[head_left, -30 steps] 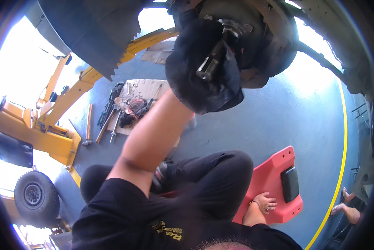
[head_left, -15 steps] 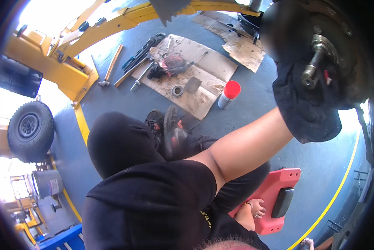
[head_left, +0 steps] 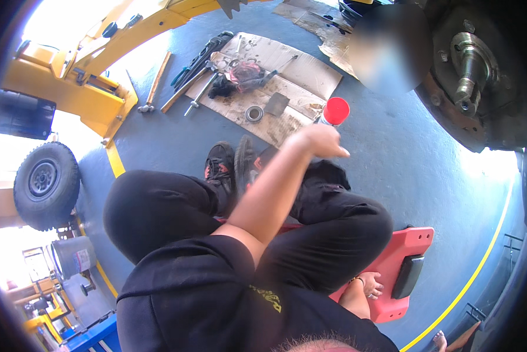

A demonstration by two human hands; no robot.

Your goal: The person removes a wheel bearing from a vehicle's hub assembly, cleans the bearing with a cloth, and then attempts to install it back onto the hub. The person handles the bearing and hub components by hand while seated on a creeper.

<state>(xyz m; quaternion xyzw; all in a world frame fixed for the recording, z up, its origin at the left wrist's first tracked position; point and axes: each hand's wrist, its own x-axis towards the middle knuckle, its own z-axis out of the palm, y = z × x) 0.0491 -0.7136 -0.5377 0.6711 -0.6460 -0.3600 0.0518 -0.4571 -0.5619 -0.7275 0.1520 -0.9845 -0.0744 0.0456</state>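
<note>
My left hand (head_left: 322,141) hangs over my crossed legs, in front of the red-capped spray can (head_left: 335,111), hiding its lower part. Its fingers are blurred by motion, so I cannot tell whether they grip anything. Just below it lies crumpled black fabric (head_left: 328,173); whether this is a cloth or my trouser leg is unclear. To the right, my right hand (head_left: 371,285) rests with fingers spread on a red creeper (head_left: 395,252), beside its black pad (head_left: 408,276). At the upper right, a bare metal spindle (head_left: 469,73) sticks out of a dark hub plate (head_left: 439,111).
Flattened cardboard (head_left: 304,76) holds a bearing ring (head_left: 254,114), a dirty rag (head_left: 246,76) and tools. A hammer (head_left: 155,85) lies left of it. Yellow machine frame (head_left: 99,105) and a wheel (head_left: 45,179) stand left. A blurred person (head_left: 392,47) is at the upper right.
My left hand has come away from the spindle, where it was inside or under a black cloth, and swung down and left toward the can. The spindle is now uncovered. My right hand stays on the creeper.
</note>
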